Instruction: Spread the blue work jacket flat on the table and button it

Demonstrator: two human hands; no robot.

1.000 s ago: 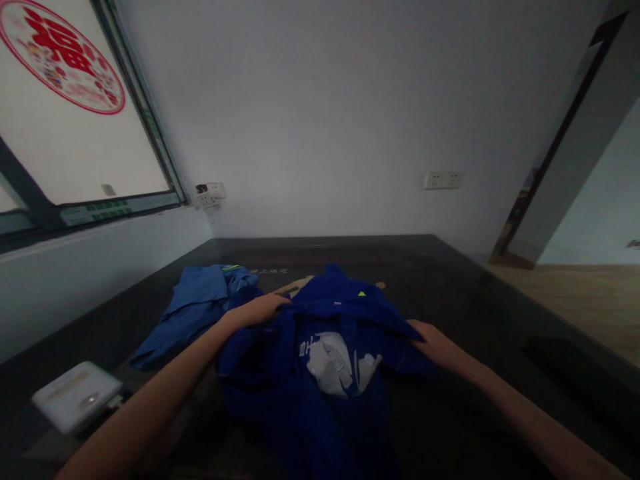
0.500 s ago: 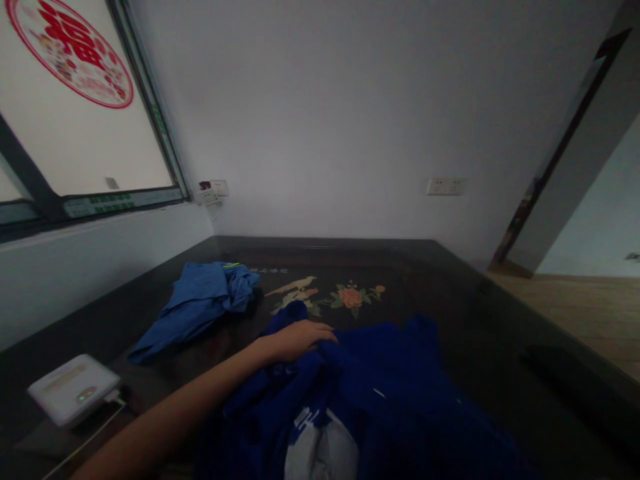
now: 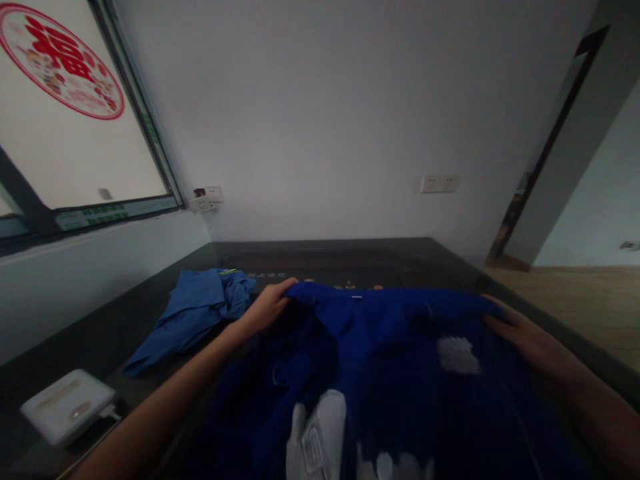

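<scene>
There's a red round sticker [image 3: 63,60] on the window at 10 o'clock, then a white box [image 3: 70,407] at 8 with a cable [image 3: 109,413] plugged in. Closer to centre, also around 8, a light blue garment [image 3: 200,310] lies bunched on the dark table [image 3: 320,250]. A wall socket [image 3: 440,184] sits between 2 and 3.

The big royal blue garment [image 3: 370,323] takes up 6 o'clock and kinda blocks the tabletop, just bits of a flower design [image 3: 378,287] peeking over its top edge. Left hand [image 3: 273,300] has fingers and thumb clamped on its 10 o'clock corner. Right hand [image 3: 517,333], a bit blurry, is pinching the 2 o'clock corner. White patches [image 3: 320,433] show lower down; print or something separate, can't tell.
</scene>
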